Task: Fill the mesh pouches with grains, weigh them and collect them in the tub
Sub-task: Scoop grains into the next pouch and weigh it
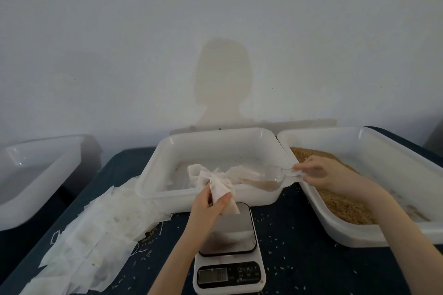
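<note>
My left hand (211,203) pinches a white mesh pouch (224,193) just above the far edge of the scale (227,244). My right hand (318,171) grips the handle of a clear plastic scoop (263,178) with brown grain in its bowl, and the scoop's mouth points toward the pouch. The scoop hangs over the middle white tub (182,148), where another pouch (199,171) lies. The right tub (374,141) holds loose brown grains (347,206).
A pile of flat empty pouches (96,230) lies on the dark table (299,258) at the left. A third white tub (36,167) stands at the far left. Spilled grains dot the table around the scale. A pale wall rises behind.
</note>
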